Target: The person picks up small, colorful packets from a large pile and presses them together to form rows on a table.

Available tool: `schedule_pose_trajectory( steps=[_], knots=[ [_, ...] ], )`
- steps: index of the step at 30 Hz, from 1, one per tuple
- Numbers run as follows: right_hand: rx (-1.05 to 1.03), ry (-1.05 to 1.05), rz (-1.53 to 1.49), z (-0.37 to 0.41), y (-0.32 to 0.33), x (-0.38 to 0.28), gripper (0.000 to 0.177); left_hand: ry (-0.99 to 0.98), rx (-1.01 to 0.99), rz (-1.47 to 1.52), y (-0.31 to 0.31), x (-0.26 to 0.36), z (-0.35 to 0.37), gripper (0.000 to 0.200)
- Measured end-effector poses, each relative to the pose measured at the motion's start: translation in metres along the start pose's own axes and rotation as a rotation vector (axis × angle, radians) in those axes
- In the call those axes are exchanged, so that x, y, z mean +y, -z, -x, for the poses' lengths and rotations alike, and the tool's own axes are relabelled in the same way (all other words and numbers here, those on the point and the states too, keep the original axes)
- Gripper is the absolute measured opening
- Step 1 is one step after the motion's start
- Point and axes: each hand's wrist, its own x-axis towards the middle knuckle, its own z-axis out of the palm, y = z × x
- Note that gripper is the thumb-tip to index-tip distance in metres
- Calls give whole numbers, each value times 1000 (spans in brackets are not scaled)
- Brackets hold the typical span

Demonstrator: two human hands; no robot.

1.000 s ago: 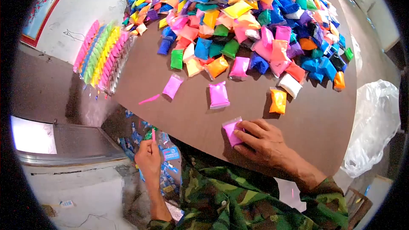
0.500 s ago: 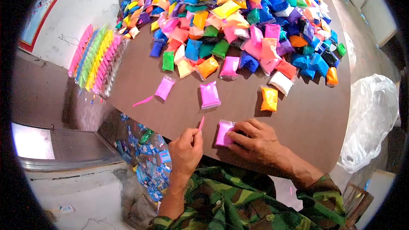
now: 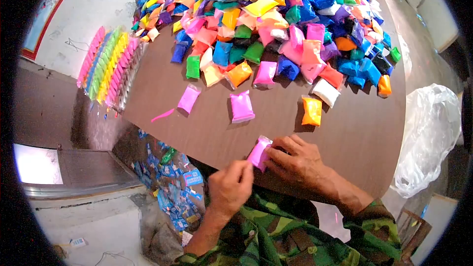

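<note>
Brown tabletop (image 3: pixel 354 133), near edge: right hand (image 3: pixel 298 161) curls around a small pink plastic packet (image 3: pixel 259 151); left hand (image 3: pixel 230 188), fingers closed, touches its lower end.

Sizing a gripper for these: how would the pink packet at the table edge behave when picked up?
Likely soft and pliable: the pink packet looks plump and tilts up off the table in the right hand. Probably light for its size; a light pinch seems to hold it. Its glossy film may be slippery; flat-sided, it should not roll.
</note>
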Motion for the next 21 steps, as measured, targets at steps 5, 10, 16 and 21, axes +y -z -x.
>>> schedule_pose_trajectory(
  steps=[5, 10, 16, 21],
  knots=[
    [-5, 35, 50, 9, -9, 10, 24, 42, 88, -100, -5, -31, -2, 11],
    [-3, -12, 41, 2, -1, -2, 25, 54, 54, -34, -3, -29, 8, 11],
    [8, 6, 58, 0, -2, -2, 22, -91, 129, -57, -10, -26, 7, 15],
    [38, -15, 51, -9, 3, -14, 20, 10, 25, -61, 3, -31, 9, 13]
  ],
)
